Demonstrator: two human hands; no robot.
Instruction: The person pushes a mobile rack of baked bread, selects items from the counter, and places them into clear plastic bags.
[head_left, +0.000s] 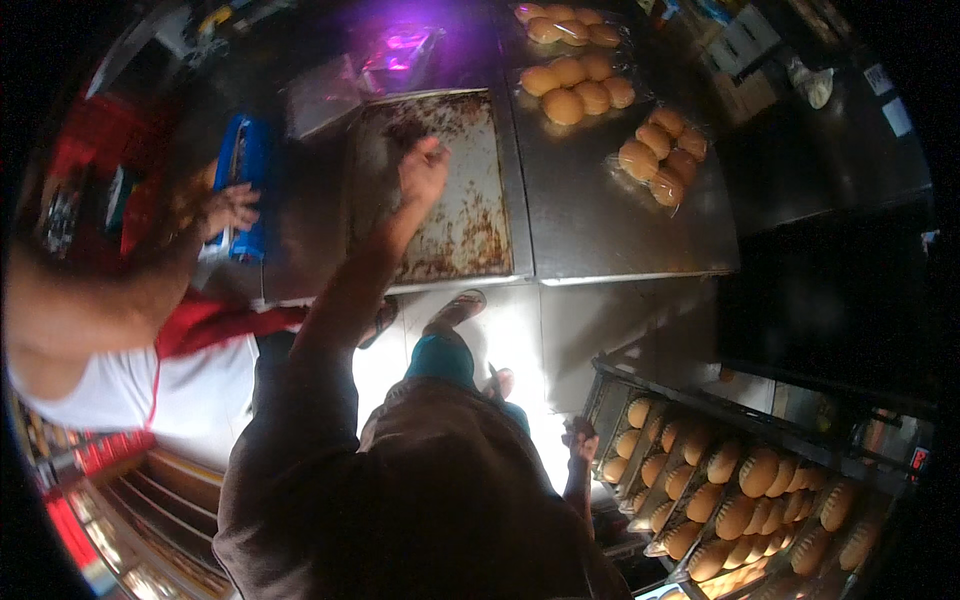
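My left hand (424, 174) is stretched out over a stained, rust-marked baking tray (457, 202) on the metal table. Its fingers are loosely bent and nothing shows between them. Low on the right, my right hand (583, 444) hangs beside a rack (600, 390) of bread buns (705, 502). Something dark lies at its fingers, too dim to make out whether it is held. Beyond the baking tray are clear plastic bags (324, 97), partly lit purple.
Several bagged packs of round buns (592, 97) lie on the table's right part. At left, a co-worker's hand (234, 208) is at a long blue device (241, 180). Red crates (97, 142) stand farther left. Another rack (161, 517) is behind the co-worker.
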